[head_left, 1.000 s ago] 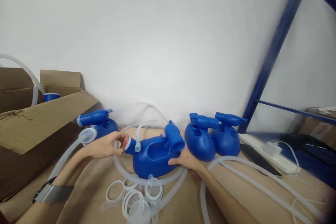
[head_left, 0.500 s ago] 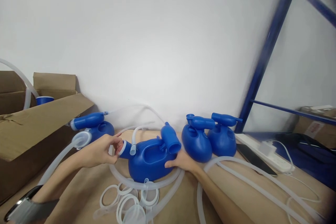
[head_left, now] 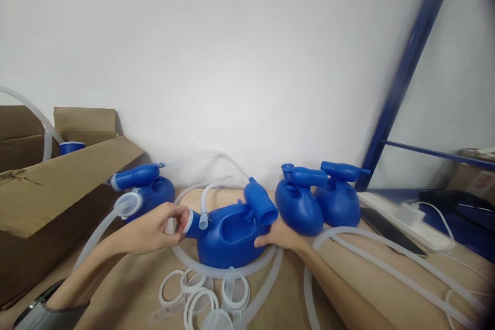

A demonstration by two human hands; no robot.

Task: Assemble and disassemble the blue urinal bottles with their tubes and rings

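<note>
A blue plastic jug point(head_left: 228, 234) with a handle and a wide spout lies on its side on the brown surface. My left hand point(head_left: 157, 228) pinches the white cap point(head_left: 188, 220) at the end of its narrow left neck, fingers closed round it. A short clear tube point(head_left: 204, 206) rises from that neck. My right hand point(head_left: 279, 235) presses against the jug's right side below the spout, steadying it.
Three more blue jugs stand behind: one at left point(head_left: 145, 188) with a clear hose, two at right point(head_left: 297, 201) point(head_left: 340, 193). Clear hoses point(head_left: 367, 252) loop over the surface. White rings point(head_left: 199, 294) lie in front. An open cardboard box point(head_left: 46, 191) sits left; a blue rack post point(head_left: 406, 72) and power strip point(head_left: 410, 221) right.
The view shifted slightly. My left fingers have turned on the cap at the jug's neck; my right hand stays pressed against the jug.
</note>
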